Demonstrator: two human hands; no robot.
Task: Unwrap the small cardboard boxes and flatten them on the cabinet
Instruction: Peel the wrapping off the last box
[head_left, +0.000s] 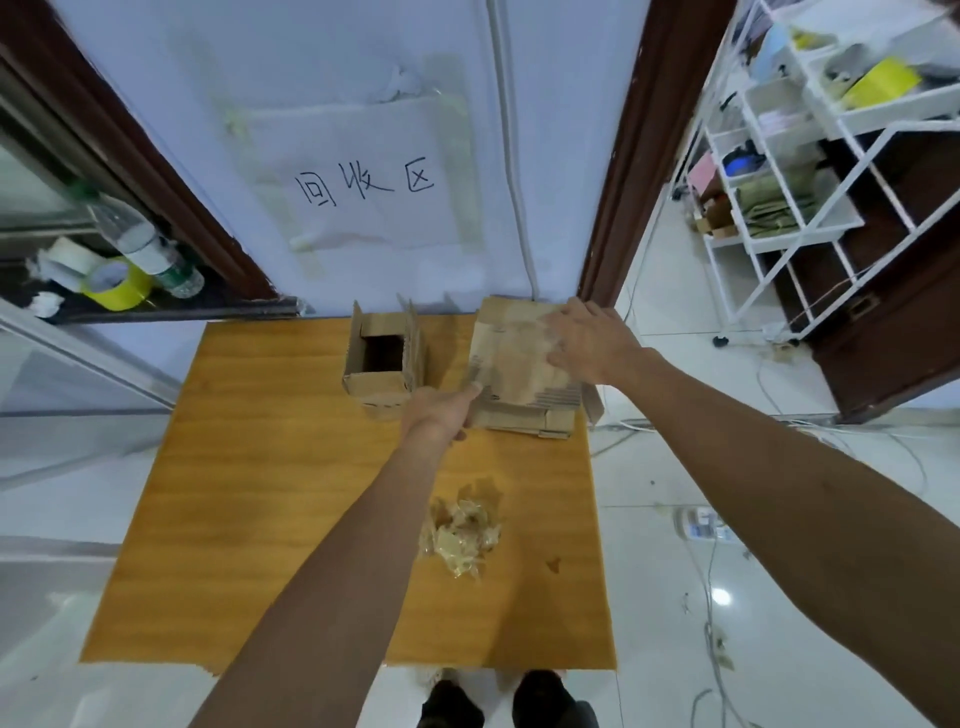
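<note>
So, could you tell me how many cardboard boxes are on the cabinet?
2: an open box standing at the back, a flattened box right of it; more may lie beneath.

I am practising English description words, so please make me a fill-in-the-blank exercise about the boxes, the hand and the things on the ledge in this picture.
1. The right hand presses down on the ____ cardboard box.
2. The other box, to its left, stands upright with its top ____.
3. On the dark ledge, the yellow tape roll lies beside a plastic ____.

Missing words: flattened; open; bottle.
</note>
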